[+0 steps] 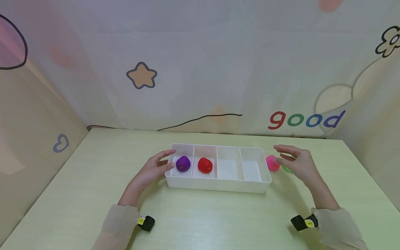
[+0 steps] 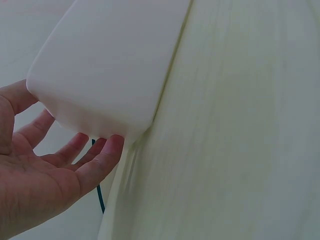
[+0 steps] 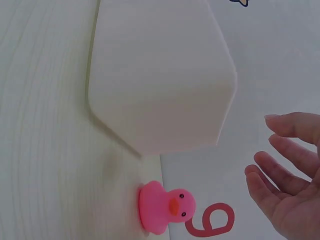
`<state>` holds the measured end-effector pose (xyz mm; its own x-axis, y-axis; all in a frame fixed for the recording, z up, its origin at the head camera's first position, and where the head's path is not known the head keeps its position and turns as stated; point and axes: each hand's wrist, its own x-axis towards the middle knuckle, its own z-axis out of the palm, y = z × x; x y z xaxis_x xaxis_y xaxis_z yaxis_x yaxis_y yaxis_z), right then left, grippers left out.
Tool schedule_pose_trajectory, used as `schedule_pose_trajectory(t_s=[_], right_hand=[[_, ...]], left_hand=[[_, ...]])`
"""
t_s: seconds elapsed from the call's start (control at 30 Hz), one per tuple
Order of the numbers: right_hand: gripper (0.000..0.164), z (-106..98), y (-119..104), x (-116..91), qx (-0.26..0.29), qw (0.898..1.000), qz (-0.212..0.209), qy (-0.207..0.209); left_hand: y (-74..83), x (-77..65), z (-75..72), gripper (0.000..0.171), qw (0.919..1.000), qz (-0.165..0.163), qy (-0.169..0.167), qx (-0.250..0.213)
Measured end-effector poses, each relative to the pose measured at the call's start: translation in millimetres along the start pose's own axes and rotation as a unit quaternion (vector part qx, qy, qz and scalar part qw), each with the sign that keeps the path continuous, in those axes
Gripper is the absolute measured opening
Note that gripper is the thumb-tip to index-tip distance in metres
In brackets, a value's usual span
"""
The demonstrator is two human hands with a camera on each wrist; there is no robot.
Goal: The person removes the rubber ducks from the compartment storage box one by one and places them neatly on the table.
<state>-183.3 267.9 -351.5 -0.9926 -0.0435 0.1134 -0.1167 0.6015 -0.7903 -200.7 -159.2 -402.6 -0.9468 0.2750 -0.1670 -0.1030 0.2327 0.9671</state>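
Note:
A white plastic box [image 1: 218, 184] with a row of compartments stands on the table. A purple rounded toy [image 1: 183, 164] lies in its leftmost compartment, and a red one [image 1: 205, 165] in the compartment beside that. My left hand [image 1: 156, 165] holds the box's left end, thumb and a finger over the rim, other fingertips against the outer wall [image 2: 95, 117]. Just right of the box sits a pink rubber duck [image 3: 165, 207]. Above and beside the duck hovers my right hand [image 1: 298, 163], its fingers loosely bent and apart, holding nothing. A green thing [image 1: 286, 169] is mostly hidden beneath it.
The pale wooden table [image 1: 212, 215] ends at a printed cloth backdrop [image 1: 200, 69], with cloth sides at left and right. Dark cameras [image 1: 146, 223] are strapped at both wrists. The two compartments at the box's right show bare floors.

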Motion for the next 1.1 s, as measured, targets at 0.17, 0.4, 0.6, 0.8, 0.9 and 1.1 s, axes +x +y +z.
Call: schedule_pose_trajectory(t_s=[0.17,0.4,0.6,0.8,0.9,1.1], right_hand=[[0.047,11,-13,0,0.023,1.0,-0.019,-0.009],[0.048,28,-29,3,0.062,0.997,-0.027,-0.044],[0.047,43,-40,6,0.063,0.994,-0.054,-0.065],[0.045,58,-46,7,0.08,0.991,-0.066,-0.082],[0.044,65,-51,8,0.091,0.989,-0.069,-0.09],[0.043,80,-62,11,0.087,0.988,-0.07,-0.103]], left_hand=[[0.6,-0.1,-0.2,0.053,1.0,0.0,0.0,-0.002],[-0.7,0.4,-1.1,0.055,1.0,0.006,-0.006,-0.005],[0.2,1.1,-0.8,0.054,0.9999,0.006,-0.005,-0.008],[0.4,1.0,-0.8,0.055,0.9999,0.009,-0.009,-0.009],[-0.4,1.5,-0.6,0.055,0.9999,0.012,-0.009,-0.009],[-1.1,1.2,-0.8,0.054,0.9997,0.017,-0.011,-0.013]])
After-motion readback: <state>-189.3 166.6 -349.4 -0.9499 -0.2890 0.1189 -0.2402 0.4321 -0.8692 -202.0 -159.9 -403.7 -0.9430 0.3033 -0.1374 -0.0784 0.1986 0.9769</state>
